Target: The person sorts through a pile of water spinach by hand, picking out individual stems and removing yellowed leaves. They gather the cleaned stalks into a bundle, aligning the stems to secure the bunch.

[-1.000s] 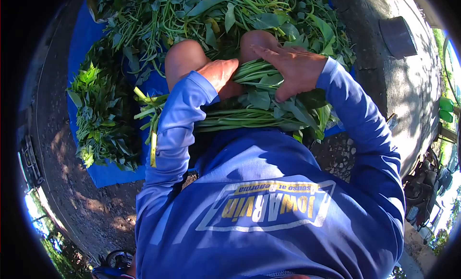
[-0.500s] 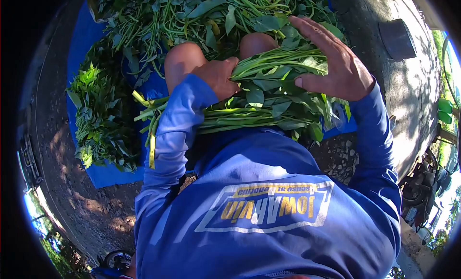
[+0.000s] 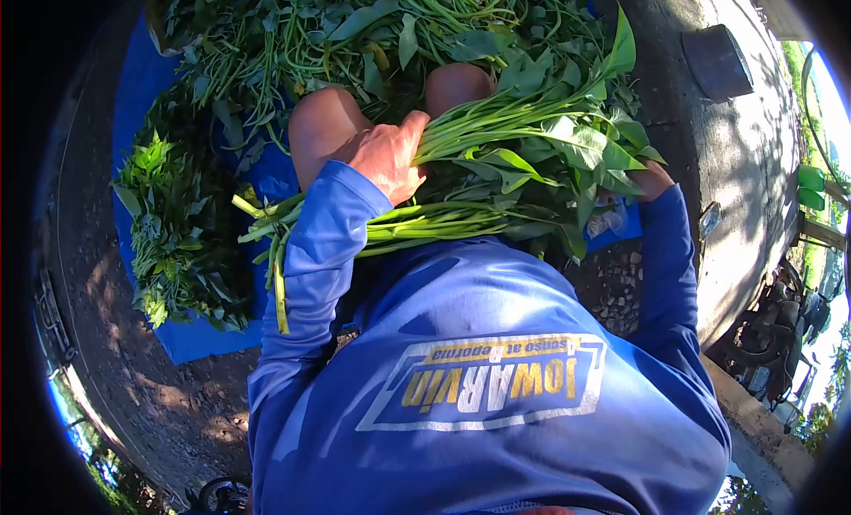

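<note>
My left hand (image 3: 392, 159) is closed round the stems of a bunch of water spinach (image 3: 505, 120), held above my lap with its leaves fanning to the right. My right hand (image 3: 654, 180) is at the leafy end, low on the right. Leaves cover its fingers, so their grip is hidden. A second bundle of long green stems (image 3: 434, 224) lies across my lap, under the held bunch, its cut ends poking out left past my left sleeve.
A large heap of loose greens (image 3: 328, 36) spreads beyond my knees on a blue tarp (image 3: 199, 342). Stacked leafy bundles (image 3: 182, 231) stand on the left. A dark bucket-like container (image 3: 716, 63) sits at the upper right; a small plastic bag (image 3: 607, 221) lies near my right hand.
My right hand has dropped from above the leaves to beside and partly behind them. The held bunch's leaves now spread wider and higher. My left hand keeps its grip.
</note>
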The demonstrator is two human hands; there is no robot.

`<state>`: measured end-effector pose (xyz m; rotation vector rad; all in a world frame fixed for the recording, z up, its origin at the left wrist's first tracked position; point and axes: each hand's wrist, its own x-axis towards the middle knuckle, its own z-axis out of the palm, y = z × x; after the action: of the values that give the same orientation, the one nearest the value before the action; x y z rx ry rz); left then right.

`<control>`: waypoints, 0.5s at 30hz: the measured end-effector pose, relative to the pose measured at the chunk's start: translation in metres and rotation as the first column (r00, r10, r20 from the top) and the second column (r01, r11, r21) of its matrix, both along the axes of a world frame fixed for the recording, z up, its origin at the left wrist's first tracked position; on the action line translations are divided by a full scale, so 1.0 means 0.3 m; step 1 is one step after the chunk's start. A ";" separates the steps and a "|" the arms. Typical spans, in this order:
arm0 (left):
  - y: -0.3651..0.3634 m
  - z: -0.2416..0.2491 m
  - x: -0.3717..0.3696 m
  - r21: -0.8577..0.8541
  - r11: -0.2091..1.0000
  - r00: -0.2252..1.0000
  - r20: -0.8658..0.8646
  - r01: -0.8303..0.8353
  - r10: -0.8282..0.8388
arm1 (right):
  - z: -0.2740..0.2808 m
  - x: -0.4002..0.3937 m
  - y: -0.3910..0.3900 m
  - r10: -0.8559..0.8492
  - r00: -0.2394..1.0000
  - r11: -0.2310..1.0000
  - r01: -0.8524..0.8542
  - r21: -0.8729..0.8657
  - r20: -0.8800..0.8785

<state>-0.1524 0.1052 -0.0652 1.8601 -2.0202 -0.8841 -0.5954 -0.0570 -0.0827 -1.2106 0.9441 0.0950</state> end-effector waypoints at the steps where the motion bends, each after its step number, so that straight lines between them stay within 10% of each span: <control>1: 0.006 0.010 -0.005 0.029 0.999 1.000 0.005 -0.015 0.015 | 0.071 -0.026 -0.052 -0.009 0.980 0.885 -0.085 -0.457 -0.201; 2: 0.012 0.010 -0.010 0.011 1.000 0.999 0.039 -0.006 0.005 | 0.146 -0.048 -0.102 -0.181 0.874 0.623 -0.253 -0.740 -0.452; 4: 0.023 -0.004 -0.021 -0.016 1.000 0.999 0.043 0.024 -0.023 | 0.291 0.019 -0.122 -0.309 0.949 0.361 0.179 -0.915 0.064; 7: 0.014 0.094 -0.048 0.129 0.991 0.988 0.140 0.042 -0.061 | 0.511 0.454 0.041 -0.075 0.923 0.439 0.371 -0.818 0.378; 10: 0.036 0.056 -0.025 -0.009 0.993 0.982 0.149 0.118 -0.116 | 0.632 0.671 0.126 0.258 0.966 0.671 -0.162 -0.724 0.022; 13: 0.061 0.061 -0.023 -0.061 0.993 0.985 0.148 0.100 -0.090 | 0.637 0.769 0.070 0.305 0.874 0.941 -0.216 -0.260 0.378; 15: 0.053 0.095 -0.034 0.079 0.995 0.979 0.192 0.060 -0.074 | 0.617 0.793 0.009 0.346 0.863 0.890 -0.178 -0.420 0.369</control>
<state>-0.1627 0.1211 -0.0366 1.9990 -2.2049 -0.8323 -0.3575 -0.0544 0.1023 -1.6314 0.3987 -0.1412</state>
